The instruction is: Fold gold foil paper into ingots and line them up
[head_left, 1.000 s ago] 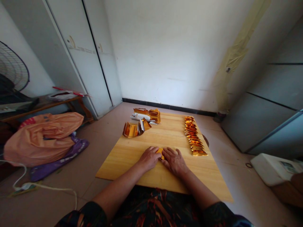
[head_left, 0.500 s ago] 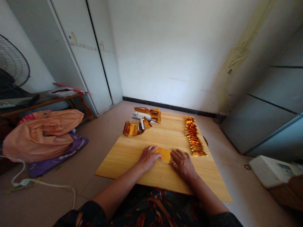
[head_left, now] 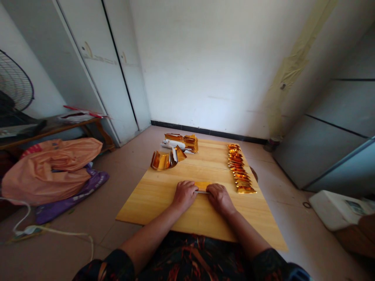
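Note:
A sheet of gold foil paper [head_left: 202, 185] lies on the wooden board in front of me, its near edge curled up and showing a pale underside. My left hand [head_left: 185, 193] grips the sheet's left end with bent fingers. At the right end, my right hand [head_left: 219, 196] holds it the same way, fingers curled over the edge. Parts of the sheet are hidden under both hands. To the right stands a row of folded gold foil pieces [head_left: 238, 168], packed one behind another. At the far left of the board lie loose curved gold sheets [head_left: 163, 160].
Behind the curved sheets is a stack of gold foil paper [head_left: 191, 143] with a white roll [head_left: 173, 144] beside it. The wooden board [head_left: 152, 203] has its edges above the tiled floor. An orange bag [head_left: 73, 152] and a white cord [head_left: 67, 233] lie to the left.
The gold sheet's near edge has been turned up and away from me, so less of its face shows. Both hands have drawn closer together, with fingers more curled.

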The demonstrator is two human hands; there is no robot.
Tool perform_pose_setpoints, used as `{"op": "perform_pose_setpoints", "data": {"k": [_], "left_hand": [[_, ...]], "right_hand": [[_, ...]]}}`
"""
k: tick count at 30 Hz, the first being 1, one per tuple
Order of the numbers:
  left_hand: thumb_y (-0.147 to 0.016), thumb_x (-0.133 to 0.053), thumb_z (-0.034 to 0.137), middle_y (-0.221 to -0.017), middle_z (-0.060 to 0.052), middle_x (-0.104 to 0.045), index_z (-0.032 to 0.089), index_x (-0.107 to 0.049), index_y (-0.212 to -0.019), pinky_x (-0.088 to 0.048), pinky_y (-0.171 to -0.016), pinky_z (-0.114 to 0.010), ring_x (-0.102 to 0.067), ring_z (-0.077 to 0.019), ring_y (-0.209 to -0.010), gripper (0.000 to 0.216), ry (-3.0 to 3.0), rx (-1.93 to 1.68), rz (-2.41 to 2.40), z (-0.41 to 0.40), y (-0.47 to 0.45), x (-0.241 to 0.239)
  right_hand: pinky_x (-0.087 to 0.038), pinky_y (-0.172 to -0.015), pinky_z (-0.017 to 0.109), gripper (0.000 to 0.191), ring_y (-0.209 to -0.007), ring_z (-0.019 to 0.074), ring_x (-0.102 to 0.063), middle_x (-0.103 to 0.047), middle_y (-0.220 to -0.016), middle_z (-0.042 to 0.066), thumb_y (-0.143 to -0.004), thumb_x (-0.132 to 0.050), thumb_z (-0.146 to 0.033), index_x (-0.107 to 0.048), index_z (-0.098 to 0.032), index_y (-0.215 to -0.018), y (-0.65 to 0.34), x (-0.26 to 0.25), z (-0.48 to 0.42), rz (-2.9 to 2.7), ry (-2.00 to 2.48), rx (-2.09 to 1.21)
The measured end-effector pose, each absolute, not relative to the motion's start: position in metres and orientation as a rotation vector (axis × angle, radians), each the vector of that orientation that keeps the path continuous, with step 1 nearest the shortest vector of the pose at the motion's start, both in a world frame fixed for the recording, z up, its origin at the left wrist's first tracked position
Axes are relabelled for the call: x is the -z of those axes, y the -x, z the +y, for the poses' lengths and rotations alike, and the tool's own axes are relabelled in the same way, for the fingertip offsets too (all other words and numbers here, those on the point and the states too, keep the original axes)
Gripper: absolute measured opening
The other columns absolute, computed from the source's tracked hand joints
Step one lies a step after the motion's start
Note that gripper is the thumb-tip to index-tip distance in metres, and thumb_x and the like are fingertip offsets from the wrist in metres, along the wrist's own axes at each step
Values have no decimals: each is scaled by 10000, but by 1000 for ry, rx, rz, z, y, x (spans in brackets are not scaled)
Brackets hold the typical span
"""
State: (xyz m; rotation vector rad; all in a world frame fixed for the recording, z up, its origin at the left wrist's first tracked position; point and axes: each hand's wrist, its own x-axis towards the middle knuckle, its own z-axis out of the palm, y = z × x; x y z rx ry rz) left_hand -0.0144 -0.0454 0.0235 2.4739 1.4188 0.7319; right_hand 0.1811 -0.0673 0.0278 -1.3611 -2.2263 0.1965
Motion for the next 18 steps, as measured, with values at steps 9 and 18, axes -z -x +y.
{"op": "perform_pose_setpoints", "data": {"k": [9,18], "left_hand": [[-828,-548,252,-1038,-21,-710,219,-724,-790,-410,-897,-302,-616,-173,-987,183,-2256,-701,1497,-34,23,-30],[-853,-537,335,-821,-36,-674,186,-683,-726,-383,-748,-265,-578,-159,-835,245,-2232,-609,1721,-22,15,-35]], "right_hand": [[-476,-794,268,246,-875,172,-644,-712,-933,22,-861,-469,-310,-688,-224,-930,-184,-23,-46,-1791,1498,-598],[-406,-786,273,320,-919,188,-610,-688,-970,85,-929,-436,-280,-551,-190,-1214,-157,-28,-40,-1900,1974,-104]]}}
